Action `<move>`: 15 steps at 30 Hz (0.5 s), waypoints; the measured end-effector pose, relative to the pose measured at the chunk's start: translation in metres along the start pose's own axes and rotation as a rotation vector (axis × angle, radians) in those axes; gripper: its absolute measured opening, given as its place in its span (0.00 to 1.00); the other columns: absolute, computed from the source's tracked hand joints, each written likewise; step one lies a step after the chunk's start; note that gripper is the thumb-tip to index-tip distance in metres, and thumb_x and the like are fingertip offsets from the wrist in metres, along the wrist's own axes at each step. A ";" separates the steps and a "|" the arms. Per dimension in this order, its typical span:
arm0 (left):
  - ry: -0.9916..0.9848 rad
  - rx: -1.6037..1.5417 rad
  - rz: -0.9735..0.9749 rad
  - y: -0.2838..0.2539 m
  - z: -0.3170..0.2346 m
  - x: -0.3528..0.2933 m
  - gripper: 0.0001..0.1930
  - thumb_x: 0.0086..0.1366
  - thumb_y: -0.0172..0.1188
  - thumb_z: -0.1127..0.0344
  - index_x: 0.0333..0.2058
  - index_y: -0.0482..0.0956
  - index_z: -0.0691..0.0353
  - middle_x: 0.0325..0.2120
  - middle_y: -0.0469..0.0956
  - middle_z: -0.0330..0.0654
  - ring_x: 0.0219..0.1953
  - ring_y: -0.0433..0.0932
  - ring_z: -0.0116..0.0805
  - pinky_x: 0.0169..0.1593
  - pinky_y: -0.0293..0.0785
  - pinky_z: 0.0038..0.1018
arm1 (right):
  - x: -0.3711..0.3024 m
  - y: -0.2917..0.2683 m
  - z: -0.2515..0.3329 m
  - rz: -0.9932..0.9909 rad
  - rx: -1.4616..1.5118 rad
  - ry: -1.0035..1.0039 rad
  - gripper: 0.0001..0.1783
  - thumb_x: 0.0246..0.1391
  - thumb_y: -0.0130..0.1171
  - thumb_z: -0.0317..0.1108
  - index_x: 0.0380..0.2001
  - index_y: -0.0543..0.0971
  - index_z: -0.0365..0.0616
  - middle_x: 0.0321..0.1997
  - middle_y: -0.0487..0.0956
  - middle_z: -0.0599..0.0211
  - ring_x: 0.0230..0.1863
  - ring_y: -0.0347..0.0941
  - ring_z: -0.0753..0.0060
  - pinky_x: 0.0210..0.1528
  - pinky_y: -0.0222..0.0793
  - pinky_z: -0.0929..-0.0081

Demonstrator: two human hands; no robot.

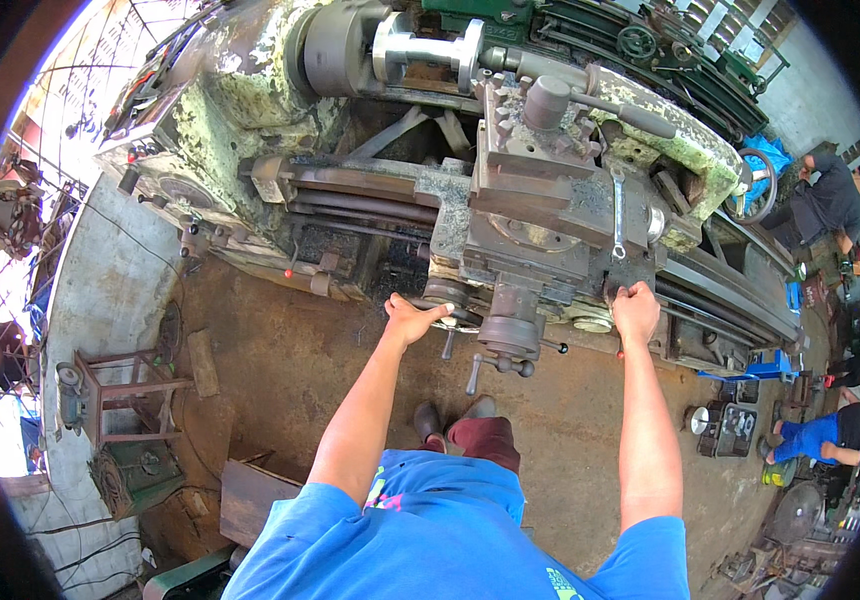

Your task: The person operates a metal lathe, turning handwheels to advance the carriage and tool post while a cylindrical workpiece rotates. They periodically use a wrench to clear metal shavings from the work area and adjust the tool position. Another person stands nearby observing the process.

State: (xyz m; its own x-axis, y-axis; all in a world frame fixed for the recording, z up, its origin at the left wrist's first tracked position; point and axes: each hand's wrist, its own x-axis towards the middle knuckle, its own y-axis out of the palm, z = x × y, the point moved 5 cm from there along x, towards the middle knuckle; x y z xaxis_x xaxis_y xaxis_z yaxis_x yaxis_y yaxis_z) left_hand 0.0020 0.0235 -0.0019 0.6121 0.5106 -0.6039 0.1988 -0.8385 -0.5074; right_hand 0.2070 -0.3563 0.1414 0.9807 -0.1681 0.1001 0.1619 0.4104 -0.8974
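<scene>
A large metal lathe stands in front of me. My left hand (414,320) is closed on the rim of the carriage handwheel (465,316), its thumb stretched along the top. My right hand (636,314) makes a fist at the carriage front, right of the cross-slide handle (500,365); what it grips is hidden. A red knob (620,355) shows beside that wrist. At the upper left, the chuck (338,48) bears a shiny flanged metal workpiece (428,52). The tool post (547,103), with its long handle, sits on the slide. A combination wrench (619,215) lies to its right.
Dark metal chips lie around the carriage. A tailstock handwheel (753,187) stands far right, near a crouching person (830,200). Another person in blue (820,437) is lower right. A bench grinder (71,395) and metal stand (135,385) are at left, with cables on the floor.
</scene>
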 end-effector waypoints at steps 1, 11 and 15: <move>-0.003 -0.013 0.002 0.000 0.001 0.000 0.77 0.39 0.72 0.28 0.66 0.35 0.84 0.69 0.35 0.71 0.73 0.45 0.57 0.71 0.54 0.35 | 0.001 0.001 0.000 0.015 0.001 -0.008 0.13 0.51 0.63 0.40 0.26 0.77 0.41 0.28 0.81 0.45 0.37 0.79 0.38 0.41 0.73 0.52; 0.025 -0.065 -0.005 0.000 0.004 0.003 0.78 0.38 0.74 0.29 0.64 0.35 0.87 0.68 0.39 0.71 0.73 0.43 0.54 0.70 0.54 0.35 | 0.000 -0.003 -0.003 -0.147 0.236 -0.097 0.11 0.52 0.65 0.38 0.28 0.78 0.41 0.24 0.81 0.53 0.28 0.79 0.52 0.35 0.73 0.59; 0.042 -0.054 -0.035 -0.002 0.002 0.003 0.77 0.37 0.74 0.29 0.63 0.38 0.89 0.67 0.44 0.71 0.72 0.47 0.54 0.70 0.55 0.34 | -0.026 -0.077 0.062 -0.123 0.350 -0.220 0.09 0.53 0.66 0.32 0.28 0.77 0.40 0.16 0.76 0.66 0.17 0.70 0.74 0.25 0.66 0.71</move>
State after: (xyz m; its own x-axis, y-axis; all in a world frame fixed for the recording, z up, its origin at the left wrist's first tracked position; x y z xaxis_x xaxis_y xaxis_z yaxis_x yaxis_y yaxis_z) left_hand 0.0017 0.0271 -0.0037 0.6358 0.5320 -0.5593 0.2610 -0.8301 -0.4928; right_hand 0.1753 -0.3284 0.2343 0.9457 -0.0546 0.3203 0.2688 0.6853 -0.6768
